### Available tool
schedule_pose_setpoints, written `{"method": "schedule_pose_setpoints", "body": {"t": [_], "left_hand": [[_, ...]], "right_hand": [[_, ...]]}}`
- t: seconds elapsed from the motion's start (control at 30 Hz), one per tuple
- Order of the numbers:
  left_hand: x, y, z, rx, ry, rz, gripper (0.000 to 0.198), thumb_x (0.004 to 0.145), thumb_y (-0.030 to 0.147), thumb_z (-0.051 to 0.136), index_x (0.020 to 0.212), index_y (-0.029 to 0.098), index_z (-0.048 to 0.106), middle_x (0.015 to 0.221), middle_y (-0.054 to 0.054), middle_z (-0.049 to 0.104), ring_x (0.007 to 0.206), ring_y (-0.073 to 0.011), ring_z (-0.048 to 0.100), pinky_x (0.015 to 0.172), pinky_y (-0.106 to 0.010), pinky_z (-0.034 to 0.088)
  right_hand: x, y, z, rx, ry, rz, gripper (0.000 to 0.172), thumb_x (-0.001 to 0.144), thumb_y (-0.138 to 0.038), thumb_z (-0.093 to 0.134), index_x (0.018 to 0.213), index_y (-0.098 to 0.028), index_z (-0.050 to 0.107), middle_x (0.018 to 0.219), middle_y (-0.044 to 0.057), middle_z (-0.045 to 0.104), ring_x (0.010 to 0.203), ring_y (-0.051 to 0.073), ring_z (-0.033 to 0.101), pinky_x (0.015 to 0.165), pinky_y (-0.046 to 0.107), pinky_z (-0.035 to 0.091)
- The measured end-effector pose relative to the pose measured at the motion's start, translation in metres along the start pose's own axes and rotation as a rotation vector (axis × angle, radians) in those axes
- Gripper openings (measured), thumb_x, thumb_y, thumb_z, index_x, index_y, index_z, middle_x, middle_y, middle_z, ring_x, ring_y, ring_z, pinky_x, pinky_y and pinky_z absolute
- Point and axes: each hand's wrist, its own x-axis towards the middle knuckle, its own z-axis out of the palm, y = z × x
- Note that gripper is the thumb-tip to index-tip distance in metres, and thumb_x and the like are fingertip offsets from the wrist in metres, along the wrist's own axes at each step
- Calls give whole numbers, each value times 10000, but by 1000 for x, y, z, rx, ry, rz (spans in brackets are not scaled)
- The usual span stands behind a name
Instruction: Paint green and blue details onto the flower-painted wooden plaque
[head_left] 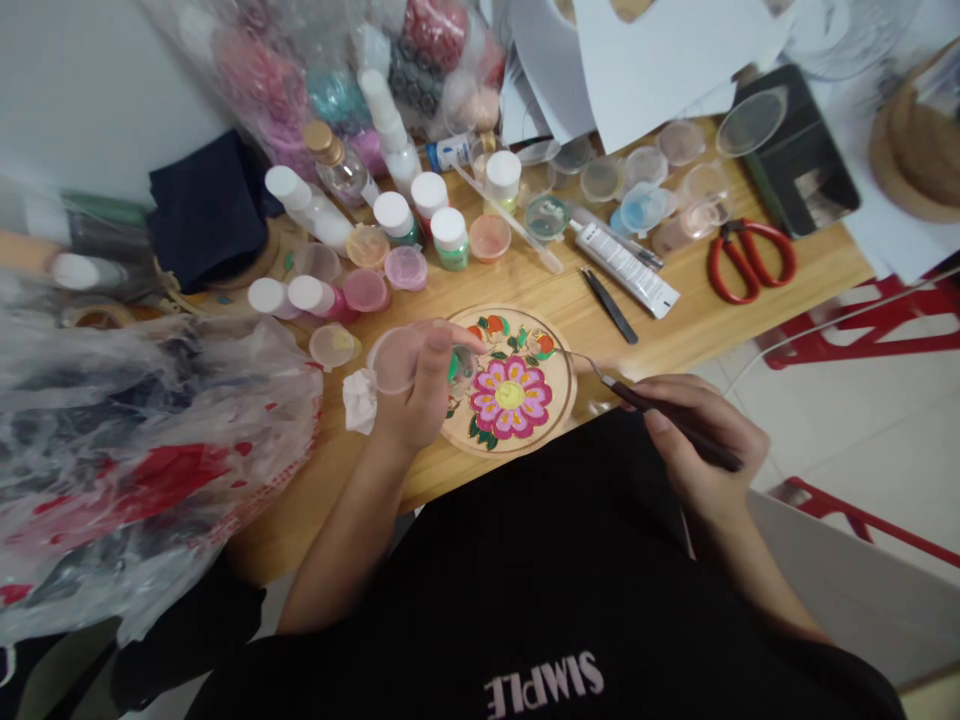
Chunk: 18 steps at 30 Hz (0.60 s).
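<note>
My left hand holds a small cup, green inside, by the round flower board, presumably keeping colour close. Right hand grips a dark-handled tool, likely for fine control. Board lies between my hands on the table.

From a single camera worn on the person's head, the view looks forward and steeply down over the chest, with the black shirt nearest the lens along the bottom edge. The left hand and right hand appear at about arm's reach, either side of a round flower-patterned disc near the centre. The wide frame is tilted, so the table slants upward to the right, with tiled floor beyond its edge.
</note>
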Motion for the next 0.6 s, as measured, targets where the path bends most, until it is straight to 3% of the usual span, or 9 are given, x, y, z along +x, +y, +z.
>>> {"method": "schedule_pose_setpoints", "body": {"t": [0.17, 0.6], "left_hand": [[0, 0, 0, 17, -1, 3, 635, 1027, 684, 380, 711, 273, 748, 661, -35, 716, 611, -168, 657, 576, -355, 425], [2, 0, 0, -20, 10, 64, 617, 1056, 614, 395, 710, 248, 753, 552, -9, 631, 541, -131, 635, 516, -301, 402]], "right_hand": [[-1, -1, -1, -40, -22, -30, 186, 897, -211, 732, 1044, -303, 801, 957, 41, 764, 871, 192, 725, 755, 340, 607], [1, 0, -1, -72, -34, -88, 215, 888, -172, 723, 1052, -290, 796, 946, 40, 768, 853, 190, 733, 731, 332, 613]]}}
